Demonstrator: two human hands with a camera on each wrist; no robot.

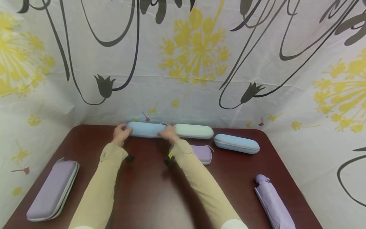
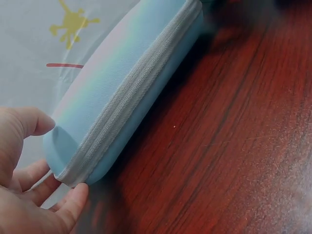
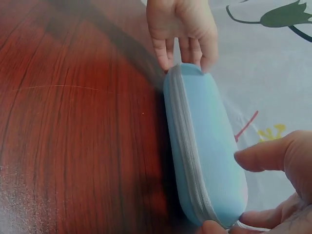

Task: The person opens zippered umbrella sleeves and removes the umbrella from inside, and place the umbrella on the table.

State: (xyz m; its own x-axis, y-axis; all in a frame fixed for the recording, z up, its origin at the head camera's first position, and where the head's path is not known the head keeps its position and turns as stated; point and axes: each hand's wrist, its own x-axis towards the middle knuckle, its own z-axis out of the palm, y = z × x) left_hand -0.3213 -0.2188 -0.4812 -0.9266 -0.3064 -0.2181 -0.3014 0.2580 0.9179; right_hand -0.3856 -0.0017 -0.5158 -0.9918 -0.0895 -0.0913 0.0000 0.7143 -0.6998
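A light blue zippered case [image 1: 145, 129] lies lengthwise at the back edge of the table, near the patterned cloth. My left hand [image 1: 120, 134] holds its left end; in the left wrist view the thumb is on the top and the fingers [image 2: 75, 200] wrap the rounded end below the zipper. My right hand [image 1: 170, 134] grips the other end, thumb on the upper side and fingertips low around the tip. Right beside that hand sits a mint green case [image 1: 194, 131]. A small purple case [image 1: 202, 154] is partly hidden behind my right sleeve.
Another blue zippered case [image 1: 236, 143] rests at the back right. A folded purple umbrella [image 1: 273, 203] lies along the right side, and a larger purple case [image 1: 54, 190] along the left. Patterned cloth [image 1: 171, 101] hangs behind and beside the dark red table [image 1: 143, 190].
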